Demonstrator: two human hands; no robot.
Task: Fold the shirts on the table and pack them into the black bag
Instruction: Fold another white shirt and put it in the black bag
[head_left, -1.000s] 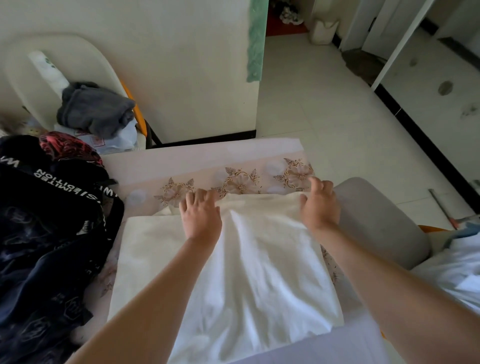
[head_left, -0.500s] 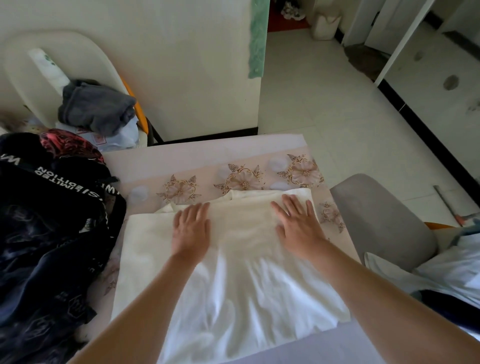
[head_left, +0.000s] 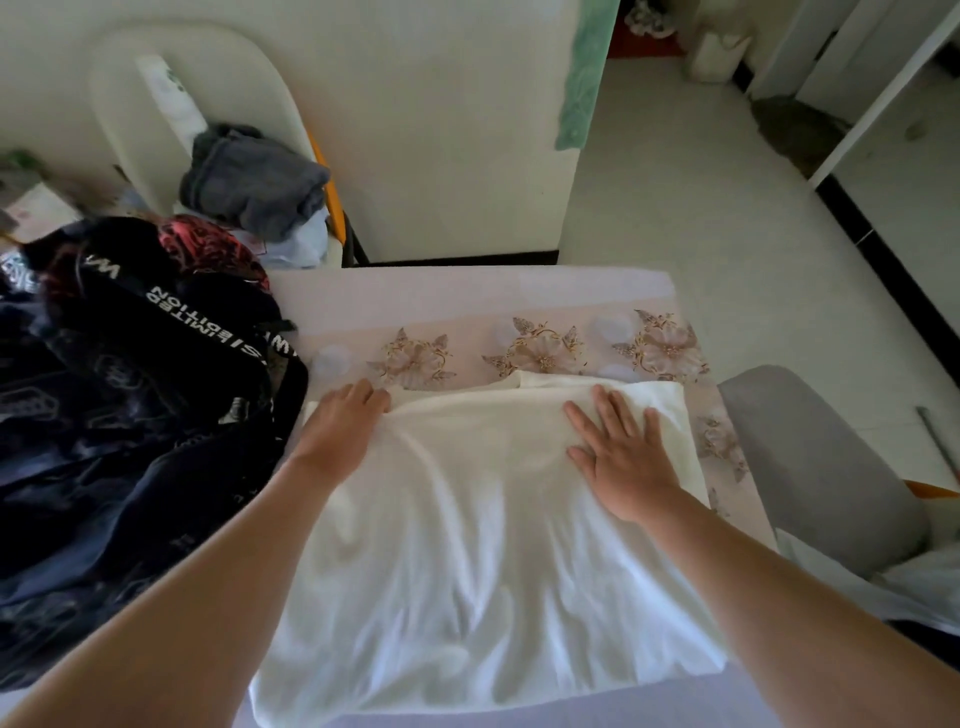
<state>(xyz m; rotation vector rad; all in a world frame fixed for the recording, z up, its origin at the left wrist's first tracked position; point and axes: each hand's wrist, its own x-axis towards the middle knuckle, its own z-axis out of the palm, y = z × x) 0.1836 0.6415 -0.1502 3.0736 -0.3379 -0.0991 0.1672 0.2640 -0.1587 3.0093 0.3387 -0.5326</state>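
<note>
The white shirt (head_left: 483, 519) lies on the worktop (head_left: 467, 296) straight in front of me, already doubled over, and the black bag (head_left: 130, 415) is heaped just beside its left edge. A second ago both grips were pinching the far hem. Half a second ago they lay flat near the middle, fairly close together, and now they have swept apart. My left grip (head_left: 340, 431) has slid out to the far left corner, close to the bag, with its fingers bent over the edge of the cloth. I cannot tell whether they pinch the fabric or only press on it. My right grip (head_left: 623, 457) lies flat on the right side of the shirt, fingers straight and splayed, holding nothing and simply pressing down. I read this as the smoothing stroke after a fold: the far strip now looks flat, while the near half still shows soft wrinkles. The shirt seems too wide for packing, so I judge at least one more fold is due before it goes left into the bag, whose opening I cannot make out from here. More white cloth (head_left: 924, 577) lies at the lower right, beside a grey chair (head_left: 810, 467), and may be another shirt waiting.
</note>
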